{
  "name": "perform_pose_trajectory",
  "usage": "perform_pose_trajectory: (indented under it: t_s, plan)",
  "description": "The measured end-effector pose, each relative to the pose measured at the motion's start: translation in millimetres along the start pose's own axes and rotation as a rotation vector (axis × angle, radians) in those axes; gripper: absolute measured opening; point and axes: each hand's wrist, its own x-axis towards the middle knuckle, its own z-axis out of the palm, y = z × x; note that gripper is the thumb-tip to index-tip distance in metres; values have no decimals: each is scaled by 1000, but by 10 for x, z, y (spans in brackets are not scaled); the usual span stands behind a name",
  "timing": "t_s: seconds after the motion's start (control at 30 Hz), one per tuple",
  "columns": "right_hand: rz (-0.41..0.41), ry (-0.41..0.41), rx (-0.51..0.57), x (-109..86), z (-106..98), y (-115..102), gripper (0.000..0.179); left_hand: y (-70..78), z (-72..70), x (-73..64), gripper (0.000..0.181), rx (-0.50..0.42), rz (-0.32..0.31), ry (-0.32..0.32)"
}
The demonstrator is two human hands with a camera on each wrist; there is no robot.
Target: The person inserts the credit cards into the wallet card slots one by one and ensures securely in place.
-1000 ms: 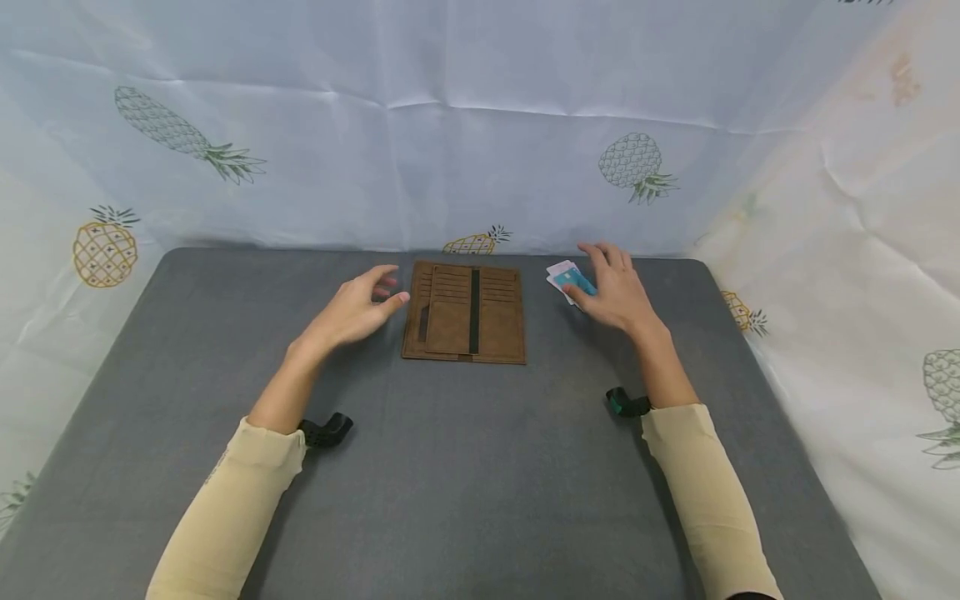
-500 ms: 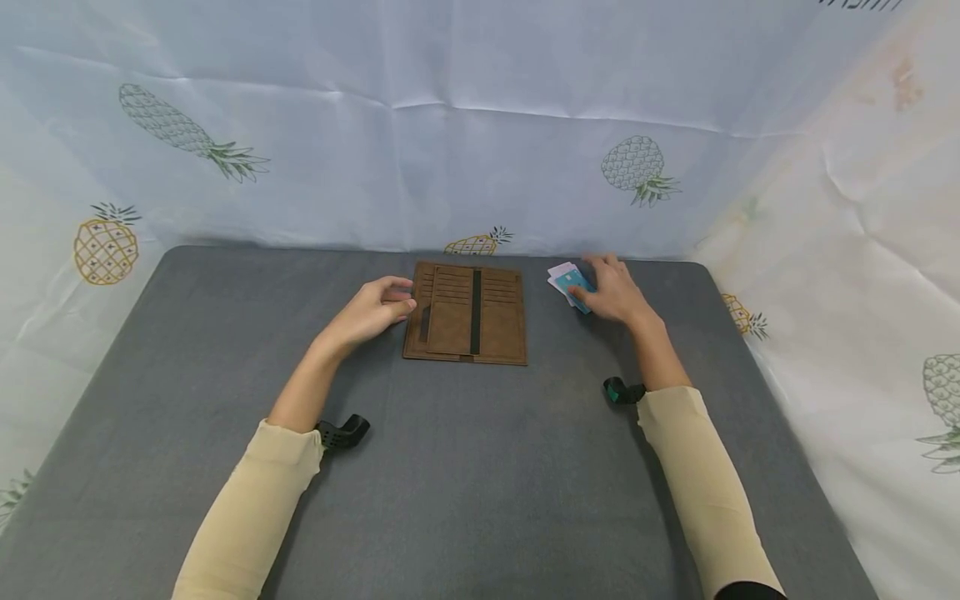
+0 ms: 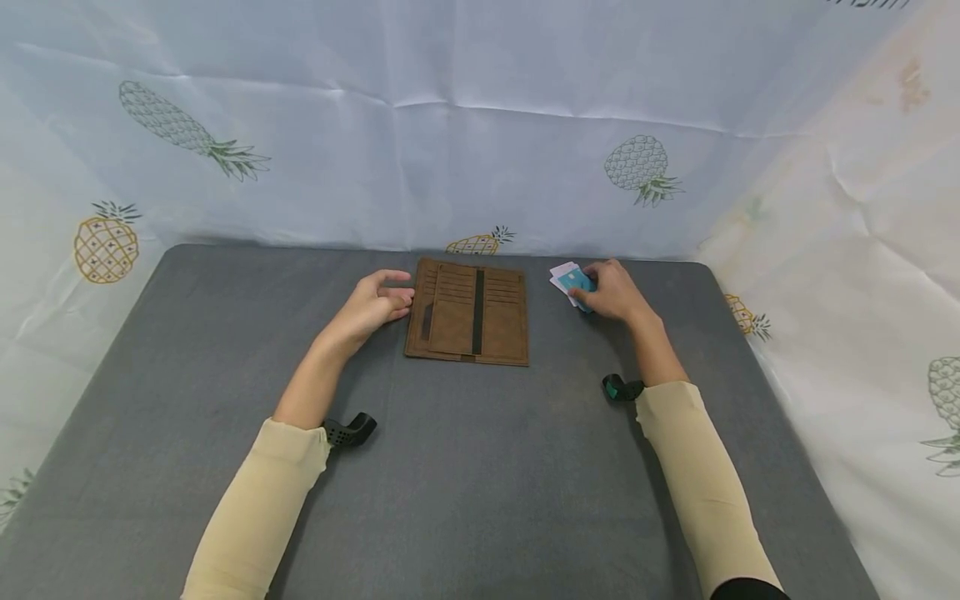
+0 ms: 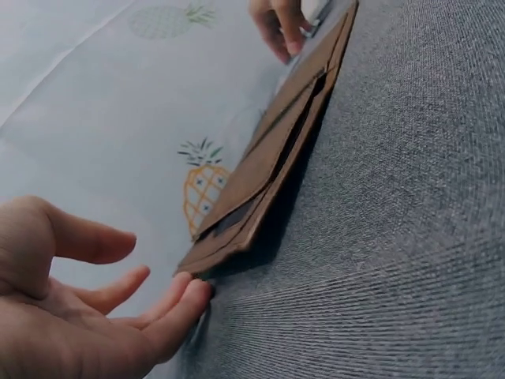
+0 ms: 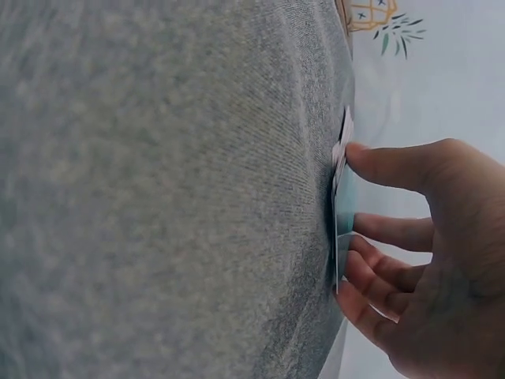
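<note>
An open brown wallet [image 3: 450,321] with card slots and a dark centre strip lies on the grey tabletop. At its left edge is my left hand [image 3: 367,308]. In the left wrist view, that hand's lower fingertips touch the near corner of the wallet [image 4: 252,170], while the thumb stands well apart. To the right lies a small fanned stack of cards [image 3: 567,277], a blue one above pale ones. My right hand [image 3: 618,293] grips the stack, thumb on one side and bent fingers at the other, as the right wrist view shows; the hand partly hides the cards.
A grey cloth-covered table [image 3: 465,467] spreads out beneath both forearms. Behind it and at the sides hangs a pale curtain [image 3: 510,75] printed with pineapples. Dark wrist mounts [image 3: 351,431] jut out at both cuffs.
My left hand has moved right to the wallet's edge. The fingers of my right hand have drawn in from a spread pose onto the cards. Wallet and cards have hardly shifted.
</note>
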Motion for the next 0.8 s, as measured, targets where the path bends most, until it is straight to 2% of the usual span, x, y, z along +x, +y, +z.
perform_pose_trajectory:
  t_s: [0.3,0.57,0.8]
  plan:
    - [81,12,130,-29,-39,27,61,-62,13,29,58,-15,36,23]
    - [50,152,216,13,-29,59,30,-112,33,45,56,53,92,48]
    - [30,178,275,19,-85,14,33,-120,50,49,56,49,112,50]
